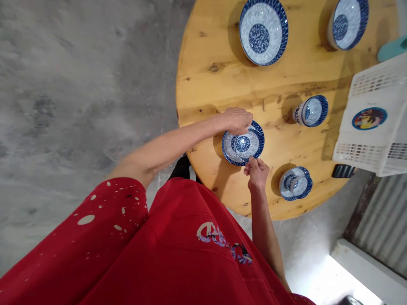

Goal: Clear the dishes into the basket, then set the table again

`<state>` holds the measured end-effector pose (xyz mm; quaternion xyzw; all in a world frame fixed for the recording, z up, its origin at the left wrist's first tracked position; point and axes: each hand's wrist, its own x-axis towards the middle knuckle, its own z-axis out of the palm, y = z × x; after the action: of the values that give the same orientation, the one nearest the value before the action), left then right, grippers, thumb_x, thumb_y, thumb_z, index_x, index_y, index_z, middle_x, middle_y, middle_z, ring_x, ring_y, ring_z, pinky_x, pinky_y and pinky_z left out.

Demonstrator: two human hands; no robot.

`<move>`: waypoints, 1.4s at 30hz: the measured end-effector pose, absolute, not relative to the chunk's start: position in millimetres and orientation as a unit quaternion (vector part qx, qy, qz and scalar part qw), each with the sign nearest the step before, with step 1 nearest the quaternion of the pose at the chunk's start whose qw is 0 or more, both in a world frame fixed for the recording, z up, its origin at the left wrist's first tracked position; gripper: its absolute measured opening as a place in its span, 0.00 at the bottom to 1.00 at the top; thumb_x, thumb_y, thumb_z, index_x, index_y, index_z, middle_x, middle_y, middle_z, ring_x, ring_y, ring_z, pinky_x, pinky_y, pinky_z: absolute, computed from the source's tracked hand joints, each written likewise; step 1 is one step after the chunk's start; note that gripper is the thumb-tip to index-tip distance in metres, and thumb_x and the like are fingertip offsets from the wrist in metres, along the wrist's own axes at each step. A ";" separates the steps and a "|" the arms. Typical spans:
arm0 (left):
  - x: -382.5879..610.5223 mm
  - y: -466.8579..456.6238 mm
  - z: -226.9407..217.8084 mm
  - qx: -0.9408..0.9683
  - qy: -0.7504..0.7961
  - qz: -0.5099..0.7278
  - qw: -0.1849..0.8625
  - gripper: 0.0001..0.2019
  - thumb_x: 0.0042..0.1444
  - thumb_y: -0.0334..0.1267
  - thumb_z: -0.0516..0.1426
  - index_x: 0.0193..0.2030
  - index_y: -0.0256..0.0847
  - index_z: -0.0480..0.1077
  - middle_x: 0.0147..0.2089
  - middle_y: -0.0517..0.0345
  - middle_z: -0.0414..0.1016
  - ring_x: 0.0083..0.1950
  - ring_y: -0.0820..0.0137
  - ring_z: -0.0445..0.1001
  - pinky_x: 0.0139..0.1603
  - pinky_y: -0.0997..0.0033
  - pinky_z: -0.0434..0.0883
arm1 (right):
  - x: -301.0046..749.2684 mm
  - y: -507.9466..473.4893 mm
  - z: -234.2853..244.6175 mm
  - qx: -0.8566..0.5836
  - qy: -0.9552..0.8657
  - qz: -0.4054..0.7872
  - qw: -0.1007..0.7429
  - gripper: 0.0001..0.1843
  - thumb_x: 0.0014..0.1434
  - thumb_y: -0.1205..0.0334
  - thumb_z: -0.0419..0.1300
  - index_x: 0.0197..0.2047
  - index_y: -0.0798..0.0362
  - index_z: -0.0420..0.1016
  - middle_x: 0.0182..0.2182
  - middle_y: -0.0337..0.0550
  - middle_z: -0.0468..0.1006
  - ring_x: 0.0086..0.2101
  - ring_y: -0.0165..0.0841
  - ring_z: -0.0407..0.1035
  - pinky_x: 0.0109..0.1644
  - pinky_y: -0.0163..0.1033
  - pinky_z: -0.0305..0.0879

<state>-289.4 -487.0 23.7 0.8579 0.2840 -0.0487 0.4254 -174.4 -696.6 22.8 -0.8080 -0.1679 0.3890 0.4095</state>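
A small blue-and-white bowl point(243, 143) sits inside or just above a wider bowl with a dark blue patterned rim point(230, 158) near the table's near edge. My left hand point(237, 120) is closed at the far side of the small bowl's rim, its fingertips partly hidden beneath the hand. At the near side, my right hand point(258, 171) pinches the same rim between thumb and fingers. Whether the small bowl rests on the wider one or is lifted slightly, I cannot tell.
The round wooden table point(203, 84) also bears a large bowl point(263, 31), another bowl point(348, 23), a stack of small bowls point(314, 111) and nested bowls point(295, 184). A white plastic basket point(365, 131) stands at the right, near a teal object point(391, 49) and a black object point(343, 171).
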 end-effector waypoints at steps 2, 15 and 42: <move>-290.0 -487.2 22.2 0.858 0.283 -0.044 0.425 0.14 0.50 0.37 0.58 0.40 0.36 0.81 0.38 0.44 0.81 0.45 0.58 0.75 0.41 0.62 0.62 | -174.3 -696.6 22.9 -0.808 -0.167 0.389 0.409 0.19 0.53 0.52 0.65 0.22 0.51 0.61 0.15 0.31 0.66 0.15 0.23 0.58 0.17 0.32 0.52; -296.0 -485.0 27.1 0.860 0.279 -0.034 0.426 0.14 0.54 0.42 0.57 0.38 0.37 0.80 0.38 0.43 0.80 0.44 0.58 0.75 0.40 0.63 0.61 | -179.1 -698.8 22.3 -0.818 -0.166 0.383 0.396 0.20 0.54 0.47 0.65 0.24 0.52 0.65 0.16 0.32 0.66 0.15 0.24 0.59 0.19 0.32 0.53; -516.3 -711.0 32.8 0.665 0.611 0.024 0.430 0.14 0.60 0.49 0.48 0.35 0.44 0.68 0.30 0.58 0.77 0.34 0.66 0.76 0.35 0.72 0.67 | -256.6 -860.7 -4.1 -0.726 -0.148 0.450 0.499 0.22 0.54 0.43 0.62 0.21 0.51 0.65 0.14 0.34 0.66 0.16 0.27 0.58 0.21 0.33 0.53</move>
<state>-516.3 -711.0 32.8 0.6645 0.6106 0.0244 0.4301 -256.6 -860.7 -4.1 -0.7258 -0.1479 0.4503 0.4985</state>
